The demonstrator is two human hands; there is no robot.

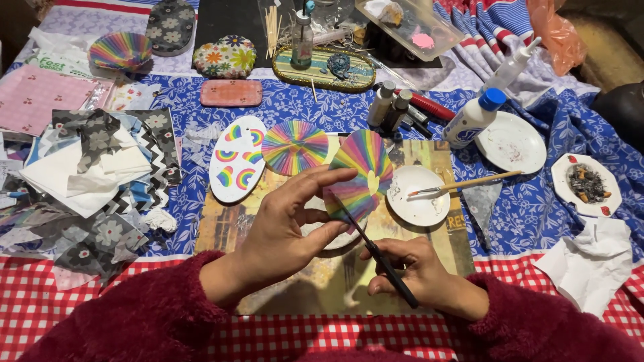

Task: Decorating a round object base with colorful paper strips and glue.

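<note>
Both hands are busy: our left hand (285,224) pinches the rainbow disc (359,175) by its lower left edge, raised over the board (439,157), while our right hand (412,271) grips a dark brush (376,251). We judge the step goes best with the disc steady and light strokes running from its edge inward. Its face tilts toward us, and its long axis rises up and right. The brush points up-left, its tip at the disc's lower edge. Beside them lies a white dish (416,201).

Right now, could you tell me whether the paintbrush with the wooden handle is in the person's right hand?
No, the wooden paintbrush rests across a small white dish, while the right hand holds a thin black tool.
</note>
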